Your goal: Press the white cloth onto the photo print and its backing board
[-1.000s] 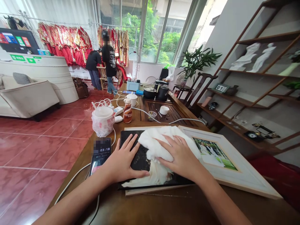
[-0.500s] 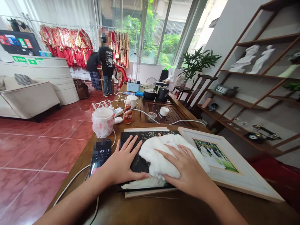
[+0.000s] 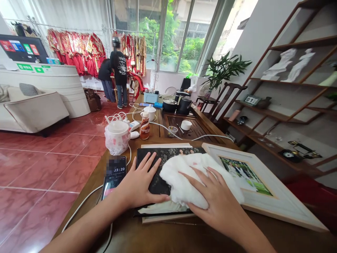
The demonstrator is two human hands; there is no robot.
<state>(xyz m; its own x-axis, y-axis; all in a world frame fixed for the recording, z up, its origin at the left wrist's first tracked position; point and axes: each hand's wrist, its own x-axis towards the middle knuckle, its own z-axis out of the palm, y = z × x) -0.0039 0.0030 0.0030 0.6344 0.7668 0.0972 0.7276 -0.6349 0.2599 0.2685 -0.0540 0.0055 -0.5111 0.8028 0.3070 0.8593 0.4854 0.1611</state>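
My left hand (image 3: 139,182) lies flat with fingers spread on the left part of a dark photo panel (image 3: 158,181), pressing on it. My right hand (image 3: 213,191) grips a fluffy white wad (image 3: 181,172), which looks like cotton or a soft cloth. Its fingers sink into the top and its thumb rests along the near edge. The wad covers much of the panel's right side, hiding most of the printed picture. Under the panel, pale wooden frame edges (image 3: 155,220) show. To the right lies a white framed photo (image 3: 246,175), partly touched by the wad.
A phone (image 3: 114,175) and its cable lie left of the panel. Behind stand a bagged white cup (image 3: 117,135), a brown drink bottle (image 3: 144,127) and a lidded white mug (image 3: 150,113). A tea tray (image 3: 196,130) holds a small white bowl (image 3: 186,125). Two people (image 3: 119,73) stand by red garments.
My right hand has slid slightly right across the panel with the white wad. My left hand stays put on the panel. The view has shifted a little.
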